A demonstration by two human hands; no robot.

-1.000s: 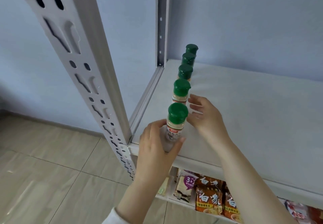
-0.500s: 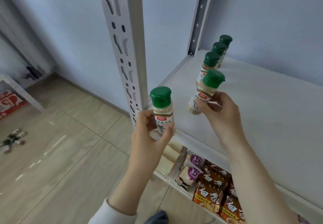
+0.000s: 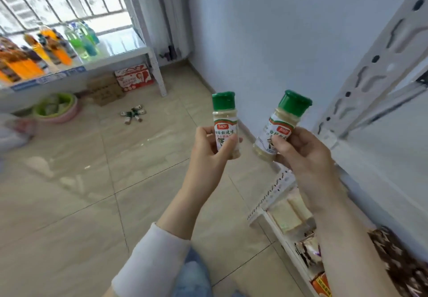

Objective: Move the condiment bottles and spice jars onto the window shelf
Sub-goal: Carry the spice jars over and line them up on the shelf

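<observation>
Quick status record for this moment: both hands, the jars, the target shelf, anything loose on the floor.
left hand: grips spice jar, green cap, upright
right hand: grips second jar, green cap, tilted
window shelf: far left, holds drink bottles, right part bare
floor: small bottles lying in a cluster, too blurred to identify
task state: neither held jar on the window shelf yet

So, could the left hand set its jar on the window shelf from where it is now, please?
Probably not yet. The left hand grips its jar well short of the window shelf, with floor between. The path looks free, but the person would need to walk over.
</observation>
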